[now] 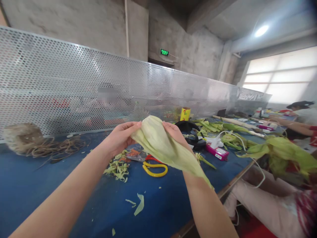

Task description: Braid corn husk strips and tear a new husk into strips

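A pale green corn husk [160, 145] is held up above the blue table [32, 188], stretched between both my hands. My left hand [120, 137] pinches its left edge, fingers closed on it. My right hand [177, 134] grips the husk's upper right part, and the husk hangs down over my right forearm. Below them on the table lie yellow-handled scissors [155, 167] and a pile of shredded husk strips [118, 167].
A perforated metal screen [61, 82] runs along the table's far side. A tangle of brown fibre [37, 143] lies at far left. More husks [230, 132], a pink device [218, 152], a black object [189, 128] and a yellow can [185, 114] lie to the right. Another person [300, 119] sits at far right.
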Motion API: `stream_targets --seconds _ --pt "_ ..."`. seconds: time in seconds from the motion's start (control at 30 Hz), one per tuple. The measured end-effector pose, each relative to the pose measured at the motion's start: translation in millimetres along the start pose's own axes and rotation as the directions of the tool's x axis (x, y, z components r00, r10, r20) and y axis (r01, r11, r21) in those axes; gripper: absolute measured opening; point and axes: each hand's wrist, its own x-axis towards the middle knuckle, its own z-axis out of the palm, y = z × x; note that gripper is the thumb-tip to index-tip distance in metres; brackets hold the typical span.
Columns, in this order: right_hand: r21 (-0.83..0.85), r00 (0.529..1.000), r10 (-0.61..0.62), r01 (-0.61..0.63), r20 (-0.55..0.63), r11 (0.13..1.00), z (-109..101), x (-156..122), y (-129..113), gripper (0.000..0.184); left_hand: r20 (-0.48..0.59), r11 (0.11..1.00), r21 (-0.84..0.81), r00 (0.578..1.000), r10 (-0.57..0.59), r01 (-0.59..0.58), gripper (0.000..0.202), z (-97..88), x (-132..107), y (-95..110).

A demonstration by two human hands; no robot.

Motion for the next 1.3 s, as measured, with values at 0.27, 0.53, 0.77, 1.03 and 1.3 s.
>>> stream_targets --seconds 0.27,0.53,0.77,1.03,1.3 --pt "-0.117 0.973 -0.13 0.108 -0.191 0.987 -11 9 6 0.03 0.12 1.0 -0.015 0.993 0.0 0.002 0.004 -0.9 -3 6" --pt "-0.066 0.976 -0.067 0.054 -0.206 0.996 -3 6 8 0.025 0.164 0.972 -0.235 0.984 0.062 -0.022 0.011 -4.4 -2 3" --pt "0.054 0.981 0.176 -0.18 0.081 0.982 21 -6 11 0.026 -0.04 0.996 -0.074 0.998 0.048 -0.051 0.041 3.1 -16 -15" --pt "-0.139 0.966 0.211 -0.191 0.149 0.972 55 -22 17 0.031 -0.419 0.943 0.333 0.897 0.143 0.005 0.045 -10.1 -57 -30" --pt "-0.144 0.962 0.094 -0.059 0.255 0.988 81 -19 26 0.025 -0.409 0.727 0.685 0.804 0.431 -0.041 0.012 -36.8 -86 -40"
